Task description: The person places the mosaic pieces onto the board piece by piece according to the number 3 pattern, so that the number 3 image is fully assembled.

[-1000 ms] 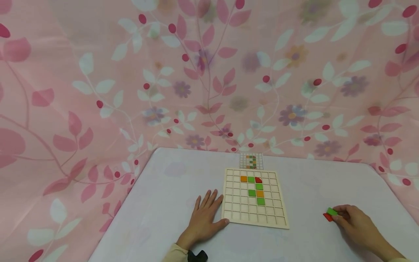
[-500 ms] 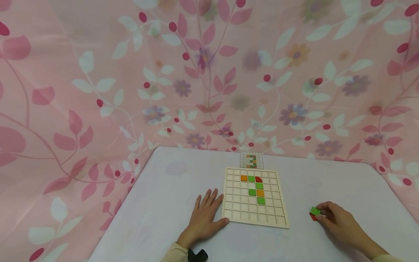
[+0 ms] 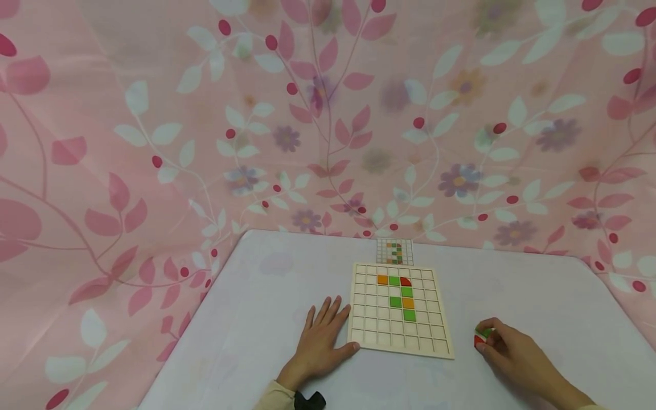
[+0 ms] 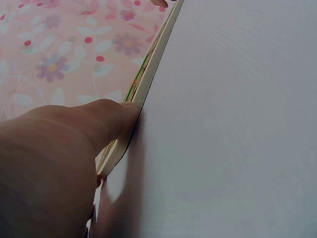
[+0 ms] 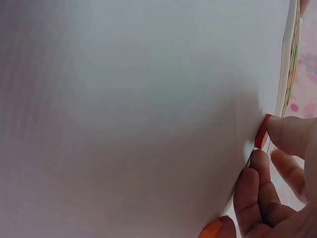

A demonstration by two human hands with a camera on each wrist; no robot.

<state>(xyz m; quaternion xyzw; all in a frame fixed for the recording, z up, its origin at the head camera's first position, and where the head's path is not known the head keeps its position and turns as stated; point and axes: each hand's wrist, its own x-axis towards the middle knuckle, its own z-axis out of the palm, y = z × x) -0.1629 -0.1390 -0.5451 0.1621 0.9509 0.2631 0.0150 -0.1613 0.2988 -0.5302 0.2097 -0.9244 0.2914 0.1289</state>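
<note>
A pale wooden grid board (image 3: 369,326) lies on the table, with several green and orange square tiles and one red round-cornered tile (image 3: 405,282) set in its cells. My left hand (image 3: 319,344) rests flat beside it, fingers spread, with the thumb against the board's near left corner. To the right of the board, my right hand (image 3: 520,356) pinches a green tile (image 3: 486,331) and a red tile (image 3: 479,340) at its fingertips. In the right wrist view, an orange piece (image 5: 211,229) shows by a lower fingertip; how it is held, I cannot tell.
A small printed card (image 3: 380,250) with a coloured grid pattern lies behind the board. White cloth (image 3: 256,296) covers the table, and a pink floral curtain (image 3: 328,142) stands along its back edge.
My right hand has moved left toward the board with the green and red tiles, whose angle has changed in the fingers. The left hand has stayed in place.
</note>
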